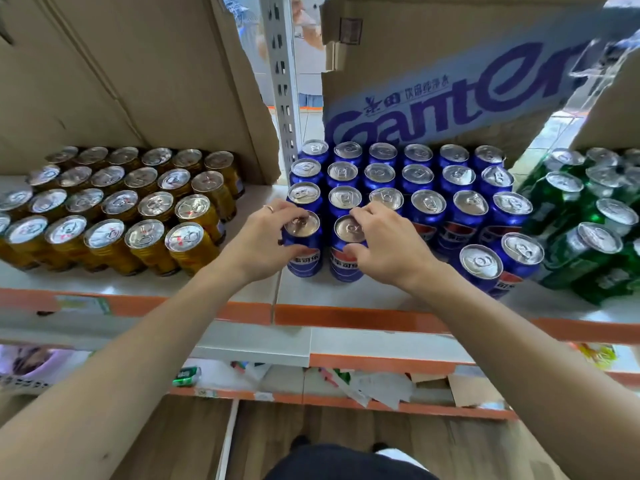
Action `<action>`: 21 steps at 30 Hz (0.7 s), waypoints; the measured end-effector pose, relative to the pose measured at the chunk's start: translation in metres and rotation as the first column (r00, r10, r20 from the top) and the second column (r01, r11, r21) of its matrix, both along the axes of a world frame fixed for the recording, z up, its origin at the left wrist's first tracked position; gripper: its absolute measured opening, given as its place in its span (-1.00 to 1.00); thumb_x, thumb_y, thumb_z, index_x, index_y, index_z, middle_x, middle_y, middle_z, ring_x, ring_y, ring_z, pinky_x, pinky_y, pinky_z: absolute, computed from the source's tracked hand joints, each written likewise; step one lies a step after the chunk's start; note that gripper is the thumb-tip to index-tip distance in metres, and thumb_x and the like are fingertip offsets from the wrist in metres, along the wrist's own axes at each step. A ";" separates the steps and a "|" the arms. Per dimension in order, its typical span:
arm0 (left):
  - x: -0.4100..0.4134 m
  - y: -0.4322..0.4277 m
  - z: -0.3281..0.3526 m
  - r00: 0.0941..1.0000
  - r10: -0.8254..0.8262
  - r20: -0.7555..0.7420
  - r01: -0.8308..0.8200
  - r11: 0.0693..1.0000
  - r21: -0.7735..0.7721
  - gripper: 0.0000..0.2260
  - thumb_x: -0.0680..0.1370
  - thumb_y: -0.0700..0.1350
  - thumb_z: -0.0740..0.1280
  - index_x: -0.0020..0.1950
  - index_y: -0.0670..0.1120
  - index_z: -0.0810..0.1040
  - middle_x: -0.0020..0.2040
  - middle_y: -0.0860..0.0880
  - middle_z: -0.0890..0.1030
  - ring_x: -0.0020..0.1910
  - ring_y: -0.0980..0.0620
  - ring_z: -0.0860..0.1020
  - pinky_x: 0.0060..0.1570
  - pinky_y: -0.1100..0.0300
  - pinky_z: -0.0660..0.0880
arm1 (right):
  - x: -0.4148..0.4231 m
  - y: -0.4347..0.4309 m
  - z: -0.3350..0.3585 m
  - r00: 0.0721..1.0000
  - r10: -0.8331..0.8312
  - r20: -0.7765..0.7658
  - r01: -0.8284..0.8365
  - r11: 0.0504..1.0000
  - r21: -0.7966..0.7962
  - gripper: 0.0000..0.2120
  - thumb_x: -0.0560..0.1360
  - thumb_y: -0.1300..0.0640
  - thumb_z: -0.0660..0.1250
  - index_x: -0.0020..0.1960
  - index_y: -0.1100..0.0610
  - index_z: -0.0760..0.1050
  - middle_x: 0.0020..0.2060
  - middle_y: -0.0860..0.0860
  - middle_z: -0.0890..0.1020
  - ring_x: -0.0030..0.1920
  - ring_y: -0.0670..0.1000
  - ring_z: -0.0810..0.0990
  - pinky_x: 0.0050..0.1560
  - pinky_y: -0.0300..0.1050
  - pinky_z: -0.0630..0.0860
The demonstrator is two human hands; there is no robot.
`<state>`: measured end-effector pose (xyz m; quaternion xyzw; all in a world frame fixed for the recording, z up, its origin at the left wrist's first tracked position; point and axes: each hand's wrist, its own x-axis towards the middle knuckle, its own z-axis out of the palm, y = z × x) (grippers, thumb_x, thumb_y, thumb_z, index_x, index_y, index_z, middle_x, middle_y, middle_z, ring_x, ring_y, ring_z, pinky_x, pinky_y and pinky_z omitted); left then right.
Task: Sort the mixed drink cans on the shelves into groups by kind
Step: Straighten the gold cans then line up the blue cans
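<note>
Landmark: the grey slotted post (281,81), upright at the back of the shelf (346,294).

Left of the post: gold cans (121,209), upright, four rows packed tight. A plain cardboard sheet (121,64) leans behind them.

Right of the post, starting at its foot: blue cans (415,176), upright, three full rows of six, touching side to side. A printed carton (450,91) with blue lettering stands behind them.

Just in front of the post's foot, in a fourth row: two more blue ones, side by side, both in hand. The left hand (261,242) grips the left blue can (304,249), fingers curled over the rim and thumb against the label. There is a ring (268,208) on one finger. The right hand (388,251) grips the right blue can (343,268) the same way, fingertips on the lid and thumb on the side wall. Both are upright with a thin gap between them, close against the row behind. Whether their bases rest fully on the board, cannot tell.

Further right of the post, near the shelf's front edge: a blue pair (498,261), touching each other, set apart from the two held ones.

Farthest right of the post: green cans (581,230), upright, crowded, the outer ones blurred.

Below the post: a lower shelf (381,405) holding paper scraps (374,388) and a small green packet (187,375).
</note>
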<state>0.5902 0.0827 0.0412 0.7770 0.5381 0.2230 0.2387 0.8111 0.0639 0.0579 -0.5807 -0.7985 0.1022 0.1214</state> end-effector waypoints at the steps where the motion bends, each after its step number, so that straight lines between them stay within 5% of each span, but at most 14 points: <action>1: -0.001 0.000 -0.001 1.000 -0.006 0.011 0.006 1.000 -0.001 -0.47 0.44 -0.14 0.54 0.37 -0.02 0.49 0.21 0.11 0.42 0.25 0.06 0.44 0.20 0.02 0.56 | 0.000 0.000 0.000 1.000 -0.009 -0.013 0.009 1.000 -0.004 -0.64 0.49 0.00 0.39 0.18 0.18 0.45 0.08 0.08 0.50 0.04 0.13 0.51 -0.06 -0.09 0.36; 5: -0.001 -0.002 -0.003 1.000 -0.017 -0.002 0.017 1.000 0.025 -0.46 0.44 -0.08 0.55 0.38 -0.01 0.47 0.29 0.06 0.42 0.30 0.03 0.42 0.28 -0.03 0.51 | 0.005 -0.005 -0.001 0.997 -0.021 -0.079 0.019 1.000 -0.018 -0.57 0.48 -0.04 0.41 0.24 0.16 0.47 0.13 0.06 0.53 0.11 0.11 0.52 0.09 0.01 0.48; 8: 0.011 -0.011 -0.002 0.983 0.066 -0.171 -0.026 0.974 0.227 -0.39 0.44 0.09 0.51 0.43 -0.02 0.41 0.43 -0.03 0.34 0.40 -0.08 0.34 0.35 -0.06 0.39 | 0.017 -0.017 -0.001 0.988 -0.049 -0.145 0.047 0.999 -0.019 -0.40 0.49 -0.08 0.41 0.44 0.11 0.36 0.36 0.02 0.47 0.33 0.06 0.45 0.28 0.05 0.45; 12: 0.054 -0.033 0.003 0.981 -0.085 -0.176 0.154 0.890 0.429 -0.41 0.43 0.19 0.39 0.38 -0.06 0.44 0.40 -0.07 0.40 0.38 -0.10 0.34 0.34 -0.01 0.26 | 0.061 -0.040 0.005 0.964 -0.123 -0.236 0.154 0.981 0.116 -0.60 0.55 0.15 0.33 0.38 0.14 0.47 0.32 0.00 0.51 0.31 0.01 0.46 0.32 -0.08 0.41; 17: 0.137 -0.044 0.002 0.929 -0.312 -0.201 0.366 0.859 0.359 -0.39 0.44 0.19 0.41 0.42 -0.02 0.42 0.38 -0.02 0.45 0.29 -0.10 0.47 0.30 -0.04 0.35 | 0.149 -0.062 0.014 0.923 -0.292 -0.251 0.334 0.931 0.144 -0.42 0.34 0.52 0.15 0.27 0.18 0.55 0.27 0.07 0.53 0.30 0.08 0.48 0.36 0.00 0.41; 21: 0.193 -0.039 0.003 0.894 -0.342 -0.291 0.416 0.873 0.254 -0.35 0.46 0.24 0.40 0.48 0.02 0.37 0.44 -0.05 0.42 0.33 -0.10 0.46 0.36 -0.05 0.32 | 0.200 -0.063 0.012 0.931 -0.362 -0.039 0.353 0.924 -0.150 -0.35 0.42 0.30 0.32 0.49 0.07 0.32 0.43 0.11 0.35 0.42 0.17 0.31 0.43 0.08 0.30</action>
